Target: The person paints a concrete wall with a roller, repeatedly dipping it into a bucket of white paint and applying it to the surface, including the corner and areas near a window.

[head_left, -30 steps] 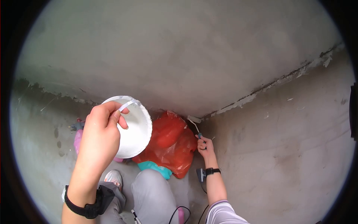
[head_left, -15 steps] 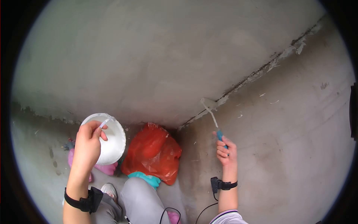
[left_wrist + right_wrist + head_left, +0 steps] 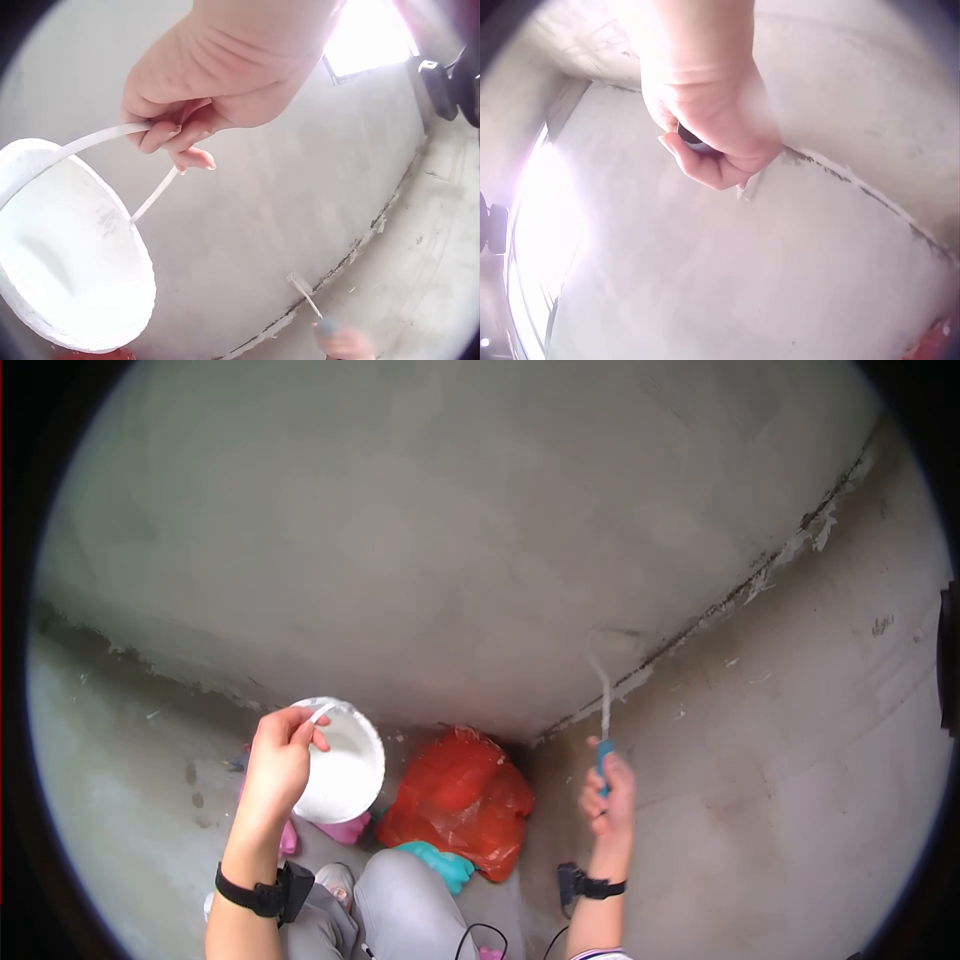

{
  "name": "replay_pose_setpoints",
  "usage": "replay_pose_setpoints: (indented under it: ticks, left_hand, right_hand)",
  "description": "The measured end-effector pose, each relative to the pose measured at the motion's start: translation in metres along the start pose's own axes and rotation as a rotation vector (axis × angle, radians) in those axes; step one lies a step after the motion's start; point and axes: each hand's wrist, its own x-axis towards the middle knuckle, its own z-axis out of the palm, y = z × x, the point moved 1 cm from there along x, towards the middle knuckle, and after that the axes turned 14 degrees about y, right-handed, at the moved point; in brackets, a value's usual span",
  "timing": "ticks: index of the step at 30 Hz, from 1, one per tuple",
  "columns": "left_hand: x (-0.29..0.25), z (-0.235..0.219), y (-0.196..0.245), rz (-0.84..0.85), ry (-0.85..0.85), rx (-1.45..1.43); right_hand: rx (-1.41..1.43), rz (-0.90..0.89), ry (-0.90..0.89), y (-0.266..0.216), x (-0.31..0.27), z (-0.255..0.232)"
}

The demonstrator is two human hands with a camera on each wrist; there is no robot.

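Observation:
A white bucket (image 3: pixel 345 775) hangs from my left hand (image 3: pixel 280 762), whose fingers curl round its thin white handle (image 3: pixel 97 137). The bucket tilts toward the camera in the head view, and its pale inside shows in the left wrist view. My right hand (image 3: pixel 612 800) grips the blue handle of a small paint roller (image 3: pixel 605 705). Its whitened bent rod reaches up to the wall just left of the corner seam; the pale roller head blends into the wall there. In the right wrist view, the dark handle end (image 3: pixel 690 135) shows inside the curled fingers.
A grey wall (image 3: pixel 450 540) meets another wall (image 3: pixel 760 790) at a rough, chipped seam on the right. Below the corner lies a red plastic bag (image 3: pixel 455 800), with a turquoise bag (image 3: pixel 440 863) before it. Pink plastic (image 3: pixel 345 828) lies under the bucket. Black cables run near the knee.
The roller has moved up from the low corner, along the seam, onto the facing wall. The bucket stays in my left hand and sits lower in the head view, which has shifted.

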Motion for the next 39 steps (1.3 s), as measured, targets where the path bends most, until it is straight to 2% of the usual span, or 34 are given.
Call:
replay_pose_setpoints:
  ticks: [2, 4, 6, 7, 9, 12, 15, 19, 21, 22, 23, 24, 28, 30, 31, 32, 34, 36, 39]
  left_hand:
    - [0.000, -0.020, -0.004, -0.004, 0.037, 0.009]
    - [-0.007, -0.038, -0.001, -0.015, 0.049, 0.054]
    - [-0.016, -0.055, 0.008, -0.089, 0.113, 0.042]
    - [-0.018, -0.061, 0.006, -0.083, 0.135, 0.051]
    - [-0.023, -0.076, -0.001, -0.064, 0.170, 0.068]
    - [-0.030, -0.083, -0.009, -0.084, 0.197, 0.092]
    - [-0.034, -0.091, -0.017, -0.086, 0.186, 0.079]
    - [-0.038, -0.093, -0.002, -0.073, 0.201, 0.004]
    - [-0.027, -0.093, -0.014, -0.032, 0.168, -0.018]
    - [-0.023, -0.092, -0.018, -0.014, 0.154, -0.025]
    - [-0.020, -0.094, -0.023, 0.029, 0.092, 0.089]
    - [-0.017, -0.087, -0.024, 0.059, 0.105, 0.022]
    - [-0.013, -0.066, -0.009, 0.008, 0.099, 0.016]
    - [-0.001, -0.062, -0.023, 0.000, 0.099, -0.030]
    - [0.002, -0.058, -0.025, -0.065, 0.118, -0.031]
    - [0.007, -0.055, -0.028, -0.128, 0.135, -0.034]
    - [0.017, -0.053, -0.039, -0.128, 0.127, -0.046]
    - [0.016, -0.057, -0.041, -0.198, 0.156, -0.026]
    - [0.020, -0.062, -0.057, -0.202, 0.186, 0.001]
  right_hand:
    - [-0.030, 0.045, 0.014, 0.053, 0.003, 0.013]
    - [0.071, 0.188, -0.004, 0.111, 0.011, 0.016]
    - [0.085, 0.276, 0.066, 0.160, 0.012, 0.017]
    - [0.114, 0.285, 0.059, 0.181, 0.016, 0.017]
    - [-0.126, 0.362, 0.254, 0.223, 0.023, 0.014]
    - [-0.075, 0.384, 0.247, 0.266, 0.045, -0.010]
    - [-0.066, 0.309, 0.204, 0.258, 0.039, -0.015]
    - [-0.027, 0.238, 0.195, 0.201, 0.019, 0.007]
    - [-0.083, 0.146, 0.130, 0.176, 0.017, 0.016]
    - [-0.042, 0.122, 0.109, 0.161, 0.012, 0.025]
    - [-0.001, 0.118, 0.070, 0.146, 0.011, 0.034]
    - [0.036, 0.115, 0.028, 0.131, 0.010, 0.044]
    - [0.197, 0.117, -0.131, 0.059, -0.006, 0.097]
    - [0.201, 0.074, -0.150, 0.020, -0.007, 0.122]
    - [0.203, 0.045, -0.164, 0.008, -0.008, 0.132]
    - [0.202, 0.032, -0.166, 0.003, -0.008, 0.140]
    - [0.134, -0.092, -0.152, -0.001, -0.007, 0.154]
    - [0.075, -0.140, -0.125, 0.034, 0.008, 0.154]
    - [-0.055, -0.184, 0.079, 0.116, 0.027, 0.135]
